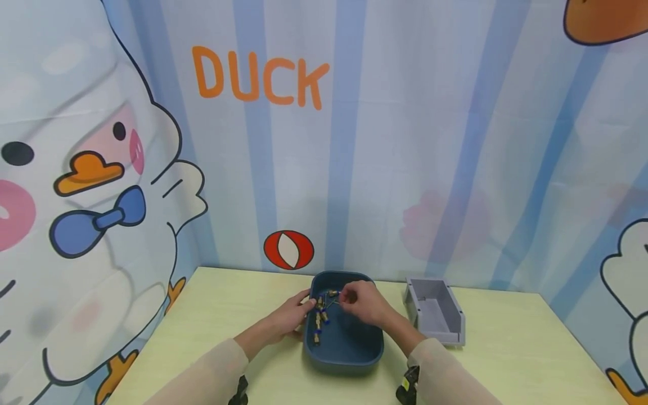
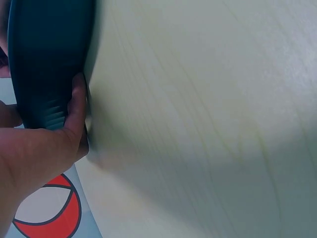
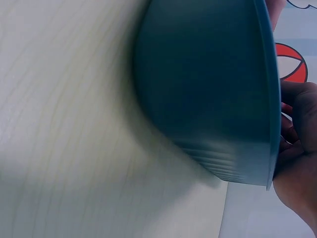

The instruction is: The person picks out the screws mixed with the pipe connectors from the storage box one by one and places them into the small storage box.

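A dark blue plastic basin (image 1: pixel 346 354) stands on the table in the head view. My left hand (image 1: pixel 291 316) grips its left side, thumb over the rim and fingers along the outer wall; the left wrist view shows the fingers against that wall. Several brass fittings (image 1: pixel 318 322) with blue ends lie along the basin's left side, with thin pieces among them. My right hand (image 1: pixel 365 304) reaches over the right rim, fingers bent, fingertips right at a brass fitting (image 1: pixel 333 293) near the far end. I cannot tell whether they pinch it. In the right wrist view, the basin wall partly hides this hand.
A grey open-front bin (image 1: pixel 436 315) stands on the pale wood-grain table (image 1: pixel 511 337), right of the basin and beyond my right forearm. A printed cloth (image 1: pixel 374 169) with ducks and stripes hangs behind the table.
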Demonstrator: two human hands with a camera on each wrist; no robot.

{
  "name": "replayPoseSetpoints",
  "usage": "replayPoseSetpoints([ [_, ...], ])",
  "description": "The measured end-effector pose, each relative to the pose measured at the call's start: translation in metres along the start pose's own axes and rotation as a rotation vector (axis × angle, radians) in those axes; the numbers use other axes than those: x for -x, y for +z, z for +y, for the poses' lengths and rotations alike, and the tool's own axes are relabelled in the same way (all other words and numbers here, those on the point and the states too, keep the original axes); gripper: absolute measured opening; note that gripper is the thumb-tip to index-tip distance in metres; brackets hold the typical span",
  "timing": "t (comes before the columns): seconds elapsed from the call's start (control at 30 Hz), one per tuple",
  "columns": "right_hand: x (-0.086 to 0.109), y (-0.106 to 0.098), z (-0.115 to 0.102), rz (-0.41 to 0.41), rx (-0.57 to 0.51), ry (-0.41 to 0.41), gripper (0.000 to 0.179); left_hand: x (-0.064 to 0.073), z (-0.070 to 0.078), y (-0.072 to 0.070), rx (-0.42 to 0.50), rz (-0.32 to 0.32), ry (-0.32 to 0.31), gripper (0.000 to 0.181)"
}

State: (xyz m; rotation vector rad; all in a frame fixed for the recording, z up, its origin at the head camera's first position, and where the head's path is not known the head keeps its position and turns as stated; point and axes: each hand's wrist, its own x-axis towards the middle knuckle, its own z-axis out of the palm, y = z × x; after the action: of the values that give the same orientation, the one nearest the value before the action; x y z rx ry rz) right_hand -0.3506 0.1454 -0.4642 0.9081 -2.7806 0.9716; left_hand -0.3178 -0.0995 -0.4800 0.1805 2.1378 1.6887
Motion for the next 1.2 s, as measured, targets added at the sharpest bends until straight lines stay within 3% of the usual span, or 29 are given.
replayPoseSetpoints([
  [0.43, 0.008, -0.010, 0.002, -0.037, 0.014, -0.019, 0.008, -0.002, -0.003, -0.001, -0.019, -0.009, -0.007, 0.060],
  [1.0, 0.029, -0.044, -0.003, -0.050, -0.004, -0.024, 0.004, 0.002, 0.001, 0.001, -0.008, -0.010, -0.013, 0.058],
  [1.2, 0.033, -0.054, -0.007, -0.034, -0.008, -0.042, 0.006, -0.004, -0.004, 0.000, -0.005, -0.011, -0.011, 0.058],
])
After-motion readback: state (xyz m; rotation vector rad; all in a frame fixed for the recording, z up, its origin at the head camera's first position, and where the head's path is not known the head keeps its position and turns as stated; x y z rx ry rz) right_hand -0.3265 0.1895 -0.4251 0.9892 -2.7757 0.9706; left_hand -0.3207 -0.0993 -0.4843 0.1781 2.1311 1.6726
